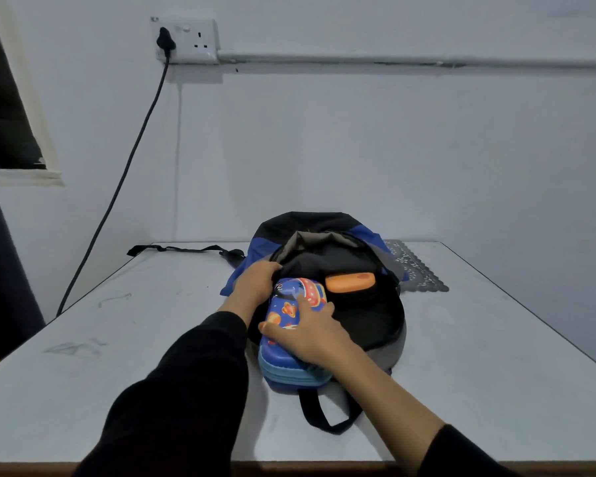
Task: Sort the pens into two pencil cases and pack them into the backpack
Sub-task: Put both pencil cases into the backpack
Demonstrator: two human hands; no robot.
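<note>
A black, blue and grey backpack [382, 325] lies open on the white table [145, 339], its mouth facing me. An orange pencil case [350, 281] lies inside the opening. A blue pencil case [291, 342] with space cartoons is half inside the mouth, its near end sticking out toward me. My right hand [312, 333] grips the top of the blue case, thumb on its left side. My left hand [257, 278] grips the left rim of the backpack's opening. No loose pens are visible.
A black backpack strap [183, 249] trails left across the table's far edge. A carry loop [327, 411] lies toward me. A dark lace mat [417, 270] sits behind the bag at the right. A power cable [124, 173] hangs from a wall socket [186, 39].
</note>
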